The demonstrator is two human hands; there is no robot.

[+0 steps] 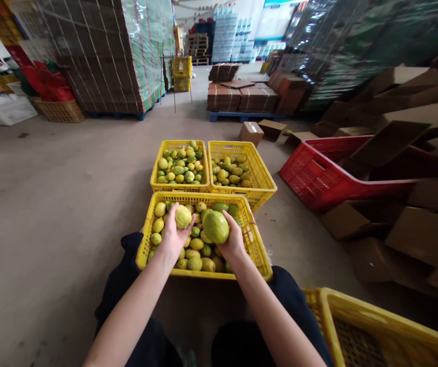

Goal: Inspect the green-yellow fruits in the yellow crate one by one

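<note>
My left hand (173, 232) is wrapped round a yellow-green fruit (183, 216), its fingers and thumb on either side. A larger, greener fruit (216, 227) is gripped in my right hand (233, 238), which holds it from the right. Both hands are above the near yellow crate (203, 274), where many yellow and green fruits lie. Behind it stand two more yellow crates: the back left crate (181, 188) is filled with small mixed fruits, and the back right crate (261, 176) holds yellow-green ones at a lower level.
A red crate (318, 186) with cardboard in it stands at the right beside piled boxes (425, 234). Another yellow crate (387, 316) is at the lower right. Further back are flattened cartons (257, 99) on a blue pallet and a wrapped stack (104, 56).
</note>
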